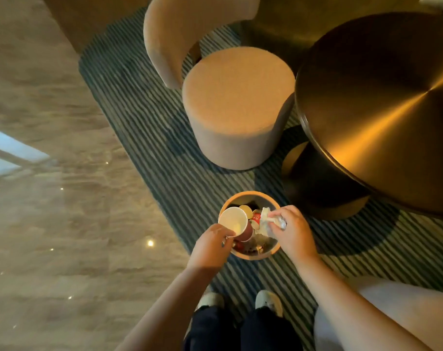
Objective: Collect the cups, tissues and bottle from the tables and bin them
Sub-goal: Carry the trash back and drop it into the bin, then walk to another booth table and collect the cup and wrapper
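A small round bin (248, 196) with a tan rim stands on the striped carpet just in front of my feet. Inside it lie several cups and other rubbish. My left hand (211, 245) holds a paper cup (234, 222), white inside and red outside, by its rim over the bin's left side. My right hand (292, 233) grips crumpled white tissues (267, 221) over the bin's right side. No bottle is visible in my hands.
A round beige stool (238, 105) with a curved backrest (180, 34) stands beyond the bin. A dark round metallic table (382, 105) on a thick pedestal is at the right. Polished stone floor (45, 198) lies left of the carpet. A pale seat (405, 307) is at the bottom right.
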`<state>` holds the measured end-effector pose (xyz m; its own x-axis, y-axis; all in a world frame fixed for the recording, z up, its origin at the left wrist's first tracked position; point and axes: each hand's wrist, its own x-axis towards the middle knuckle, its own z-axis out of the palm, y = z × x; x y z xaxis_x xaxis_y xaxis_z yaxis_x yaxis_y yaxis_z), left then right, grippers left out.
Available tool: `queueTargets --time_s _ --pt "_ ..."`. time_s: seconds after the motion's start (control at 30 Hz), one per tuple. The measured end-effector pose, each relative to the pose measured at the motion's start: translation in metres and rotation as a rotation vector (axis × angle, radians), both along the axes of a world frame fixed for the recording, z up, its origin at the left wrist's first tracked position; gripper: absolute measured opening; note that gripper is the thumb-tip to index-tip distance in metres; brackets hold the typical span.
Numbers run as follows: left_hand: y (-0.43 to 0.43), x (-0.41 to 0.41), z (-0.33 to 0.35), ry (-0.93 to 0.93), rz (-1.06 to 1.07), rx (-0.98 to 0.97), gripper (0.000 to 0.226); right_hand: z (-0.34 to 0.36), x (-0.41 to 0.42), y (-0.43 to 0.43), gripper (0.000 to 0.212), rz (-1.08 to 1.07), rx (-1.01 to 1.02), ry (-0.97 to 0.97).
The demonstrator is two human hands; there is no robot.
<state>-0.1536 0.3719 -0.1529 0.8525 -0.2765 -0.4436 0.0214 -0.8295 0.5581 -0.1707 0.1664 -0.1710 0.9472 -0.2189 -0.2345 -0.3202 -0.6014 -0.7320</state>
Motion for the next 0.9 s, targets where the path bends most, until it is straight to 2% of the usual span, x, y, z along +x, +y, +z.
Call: queueTargets --time_s 0.13,0.23,0.43,0.7,0.77,0.9 --pt "-0.003 0.025 -0.052 0.007 -0.04 0.003 0.022 -0.05 0.014 0.005 0.021 -0.029 0.001 0.023" --pt "-0.008 0.036 -0.071 0.062 -0.139 0.013 0.032 -0.064 0.018 0.005 0.025 -0.039 0.005 0.021" --pt "-0.017 0.039 -0.039 0.066 -0.243 0.001 0.042 -0.027 0.009 -0.005 0.027 -0.04 0.01 0.036" --pt "-0.023 0.05 0.124 -0.16 -0.329 -0.133 0.044 0.142 -0.023 -0.005 0.04 -0.118 -0.017 -0.107" --pt "-0.032 0.054 0.181 -0.261 -0.397 -0.15 0.049 0.199 -0.033 -0.004 0.047 -0.164 -0.055 -0.173" --pt "-0.069 0.054 0.322 -0.498 -0.596 -0.23 0.059 0.326 -0.057 -0.014 0.048 -0.318 -0.189 -0.343"
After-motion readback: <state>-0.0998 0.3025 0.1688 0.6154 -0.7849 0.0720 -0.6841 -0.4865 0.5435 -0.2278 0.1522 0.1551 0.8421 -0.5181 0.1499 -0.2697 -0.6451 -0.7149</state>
